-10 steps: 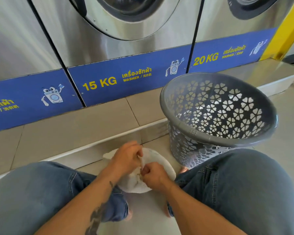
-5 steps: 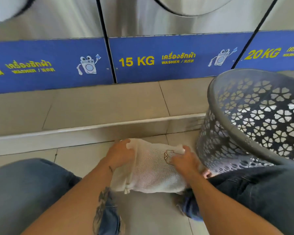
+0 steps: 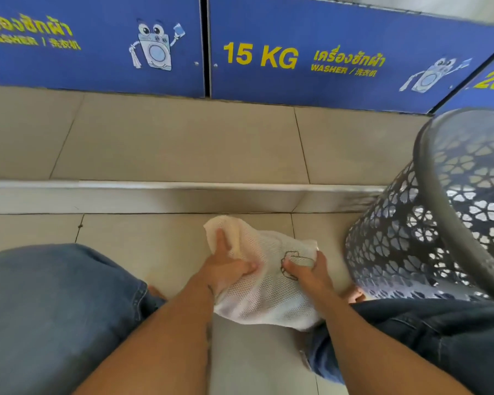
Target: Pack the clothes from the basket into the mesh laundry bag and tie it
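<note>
Head view, bag: the mesh laundry bag (image 3: pixel 268 297) lies on the floor tiles (image 3: pixel 143 238) between my knees, white and slack. I can't tell how much is inside it.
Head view, long axis: it runs from a far-left corner to a near-right end beside my right knee.
Head view, left hand: the left hand (image 3: pixel 226 269) clutches the bag's left edge. The thumb pinches mesh and one finger reaches up toward the far corner.
Head view, right hand: the right hand (image 3: pixel 305 269) has its fingers curled into the mesh at the printed emblem on the right side.
Head view, basket: the grey basket (image 3: pixel 397 252) stands tilted just right of the bag, nearer the right hand. I see no clothes in the part of its interior that shows.
Head view, surroundings: a tiled step (image 3: pixel 183 143) lies beyond the bag, with blue washer panels (image 3: pixel 297 38) behind it.
Judgement, step: probably hunting for the mouth or the cord, neither of which I can make out.
Judgement, key relation: both hands are on the bag, so the next move depends on which end is the mouth. If more clothes remain, the right hand has the shorter reach.
</note>
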